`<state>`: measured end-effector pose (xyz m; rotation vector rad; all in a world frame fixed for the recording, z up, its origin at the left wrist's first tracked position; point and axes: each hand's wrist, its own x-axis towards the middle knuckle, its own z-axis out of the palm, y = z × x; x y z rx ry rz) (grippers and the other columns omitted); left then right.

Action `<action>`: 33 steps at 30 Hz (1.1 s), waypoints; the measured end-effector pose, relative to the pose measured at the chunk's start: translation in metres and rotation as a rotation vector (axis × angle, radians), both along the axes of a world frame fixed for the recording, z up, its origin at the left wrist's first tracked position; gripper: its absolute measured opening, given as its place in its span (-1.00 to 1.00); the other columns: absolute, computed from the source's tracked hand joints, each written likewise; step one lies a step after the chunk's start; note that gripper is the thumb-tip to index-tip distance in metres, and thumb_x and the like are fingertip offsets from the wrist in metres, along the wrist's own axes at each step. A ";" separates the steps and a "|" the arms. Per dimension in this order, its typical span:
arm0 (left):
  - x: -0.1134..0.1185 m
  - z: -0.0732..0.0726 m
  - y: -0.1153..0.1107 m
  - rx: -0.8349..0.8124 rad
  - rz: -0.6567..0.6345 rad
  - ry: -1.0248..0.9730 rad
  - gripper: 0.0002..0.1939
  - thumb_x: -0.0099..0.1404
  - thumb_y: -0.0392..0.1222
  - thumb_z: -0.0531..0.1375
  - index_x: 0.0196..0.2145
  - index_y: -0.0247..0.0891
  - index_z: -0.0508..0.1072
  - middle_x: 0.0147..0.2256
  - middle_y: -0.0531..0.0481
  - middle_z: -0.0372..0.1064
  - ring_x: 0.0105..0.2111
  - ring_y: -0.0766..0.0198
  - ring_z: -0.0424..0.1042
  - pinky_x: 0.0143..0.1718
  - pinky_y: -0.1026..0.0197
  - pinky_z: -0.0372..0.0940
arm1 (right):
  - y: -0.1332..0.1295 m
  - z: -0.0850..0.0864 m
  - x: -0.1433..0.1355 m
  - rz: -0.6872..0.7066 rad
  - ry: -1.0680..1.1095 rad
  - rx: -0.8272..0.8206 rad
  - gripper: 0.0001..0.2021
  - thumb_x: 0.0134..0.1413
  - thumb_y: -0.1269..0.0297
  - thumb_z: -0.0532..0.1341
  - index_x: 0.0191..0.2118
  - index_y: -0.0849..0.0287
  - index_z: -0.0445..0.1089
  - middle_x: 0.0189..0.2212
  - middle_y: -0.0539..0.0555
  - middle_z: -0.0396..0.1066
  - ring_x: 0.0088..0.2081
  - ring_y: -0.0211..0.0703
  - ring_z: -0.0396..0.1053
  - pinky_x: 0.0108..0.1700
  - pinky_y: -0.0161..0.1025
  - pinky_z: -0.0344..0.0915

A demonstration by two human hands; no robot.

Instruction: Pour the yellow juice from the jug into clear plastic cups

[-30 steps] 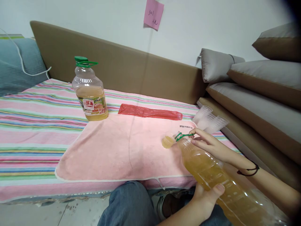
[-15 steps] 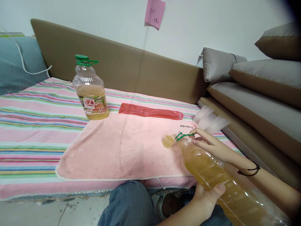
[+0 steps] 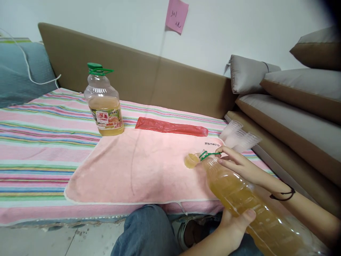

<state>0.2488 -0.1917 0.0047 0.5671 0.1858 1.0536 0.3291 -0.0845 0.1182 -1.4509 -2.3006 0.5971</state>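
A large clear bottle of yellowish liquid (image 3: 247, 199) lies tilted, its open mouth at a small clear cup (image 3: 191, 160) on the pink cloth (image 3: 119, 170). Liquid of the same colour stands in the cup. My left hand (image 3: 236, 225) grips the bottle's body from below, thumb on its side. With closed fingers my right hand (image 3: 231, 158) holds the green handle ring (image 3: 211, 154) at the neck. A second bottle (image 3: 105, 103), capped in green and partly full, stands upright at the left.
Behind the pink cloth lies a red plastic bag (image 3: 172, 127). Stacked clear cups (image 3: 238, 137) lie near the grey and brown cushions (image 3: 298, 117) on the right. A brown board (image 3: 133, 67) runs along the wall.
The whole view has shifted slightly. Both hands keep their hold, and the tilted bottle remains at the cup.
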 end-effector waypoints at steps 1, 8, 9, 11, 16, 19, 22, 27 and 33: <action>0.000 0.000 0.000 0.000 0.011 -0.005 -0.23 0.03 0.25 0.32 0.07 -0.31 0.41 0.08 -0.27 0.40 0.12 -0.20 0.33 0.16 -0.23 0.19 | 0.000 0.000 0.000 0.001 -0.001 0.000 -0.68 0.19 -0.05 0.08 -0.14 0.08 0.31 -0.16 0.08 0.39 -0.11 0.00 0.36 -0.02 -0.07 0.29; 0.002 -0.002 0.000 0.037 0.037 -0.049 -0.26 0.08 0.20 0.31 0.10 -0.30 0.36 0.10 -0.26 0.37 0.14 -0.15 0.31 0.18 -0.20 0.17 | 0.002 -0.001 0.002 0.004 0.007 -0.025 -0.68 0.20 -0.06 0.07 -0.12 0.06 0.30 -0.16 0.09 0.38 -0.09 0.01 0.35 -0.03 -0.05 0.31; 0.002 -0.002 0.000 0.032 0.033 -0.048 -0.25 0.06 0.21 0.31 0.10 -0.30 0.36 0.10 -0.26 0.37 0.14 -0.16 0.31 0.18 -0.20 0.17 | 0.002 -0.001 0.002 0.007 0.010 -0.029 -0.68 0.20 -0.06 0.07 -0.11 0.06 0.29 -0.15 0.09 0.38 -0.09 0.02 0.35 -0.03 -0.05 0.32; 0.002 -0.002 0.001 0.028 0.027 -0.045 -0.25 0.06 0.21 0.32 0.09 -0.30 0.36 0.10 -0.26 0.38 0.13 -0.16 0.32 0.18 -0.21 0.17 | 0.002 0.000 0.002 0.005 0.013 -0.022 -0.68 0.19 -0.06 0.08 -0.11 0.05 0.29 -0.14 0.09 0.38 -0.08 0.02 0.36 -0.02 -0.04 0.31; -0.001 0.002 0.006 0.051 0.055 -0.056 -0.27 0.08 0.17 0.32 0.11 -0.29 0.37 0.11 -0.24 0.36 0.15 -0.14 0.30 0.20 -0.17 0.15 | 0.002 0.006 -0.002 -0.004 0.010 0.055 -0.69 0.17 -0.07 0.09 -0.17 0.06 0.32 -0.13 0.09 0.41 -0.08 0.04 0.36 0.00 -0.03 0.29; -0.005 0.006 0.008 0.025 0.061 -0.036 -0.29 0.06 0.17 0.33 0.08 -0.31 0.41 0.08 -0.25 0.39 0.13 -0.13 0.32 0.19 -0.13 0.15 | 0.004 0.009 -0.003 -0.015 0.020 0.057 -0.68 0.17 -0.07 0.09 -0.13 0.04 0.32 -0.14 0.09 0.41 -0.09 0.04 0.38 -0.02 -0.03 0.31; -0.010 0.011 0.010 0.023 0.056 -0.006 -0.35 0.06 0.14 0.34 0.04 -0.27 0.44 0.07 -0.20 0.41 0.14 -0.11 0.31 0.20 -0.11 0.14 | 0.007 0.010 -0.003 -0.037 0.036 0.044 -0.67 0.16 -0.07 0.10 -0.08 0.02 0.30 -0.13 0.10 0.42 -0.07 0.05 0.38 -0.02 -0.02 0.33; -0.016 0.021 0.016 0.087 0.068 -0.046 -0.38 0.09 0.11 0.32 0.05 -0.26 0.45 0.05 -0.20 0.43 0.12 -0.14 0.33 0.18 -0.11 0.16 | 0.007 0.015 -0.005 0.000 0.114 0.023 -0.70 0.18 -0.04 0.12 -0.10 0.02 0.29 -0.11 0.09 0.39 -0.07 0.03 0.36 -0.02 -0.06 0.34; -0.021 0.025 0.030 0.245 0.108 0.021 -0.33 0.07 0.13 0.33 0.08 -0.26 0.41 0.05 -0.19 0.42 0.12 -0.16 0.32 0.17 -0.15 0.17 | 0.005 0.029 -0.008 0.017 0.207 0.127 -0.74 0.19 0.01 0.13 -0.09 0.02 0.27 -0.15 0.07 0.32 -0.05 0.02 0.32 0.03 0.00 0.30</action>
